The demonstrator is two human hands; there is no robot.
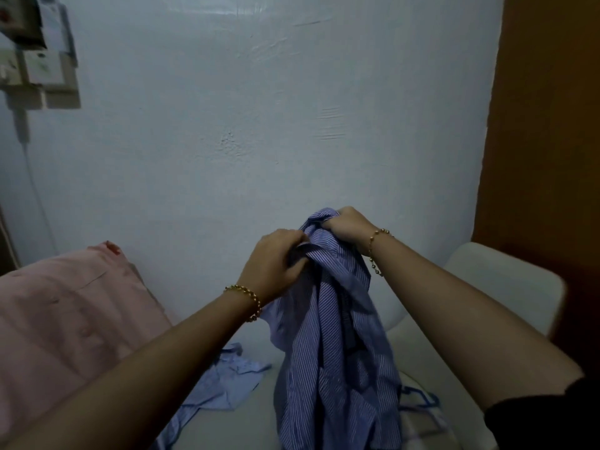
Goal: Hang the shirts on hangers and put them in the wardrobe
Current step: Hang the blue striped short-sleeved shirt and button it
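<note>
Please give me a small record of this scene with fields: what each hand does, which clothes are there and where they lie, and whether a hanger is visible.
left hand: left hand grips the top of the striped shirt
right hand: right hand grips the same bunched top, a little higher
striped shirt: held up, hanging down crumpled over the white surface
other clothes: light blue shirt lying on the surface, lower left; pink cloth at far left
hanger: what looks like a blue hanger lying right of the striped shirt

Head-worn view, forward and down, close over hands point(308, 248).
</note>
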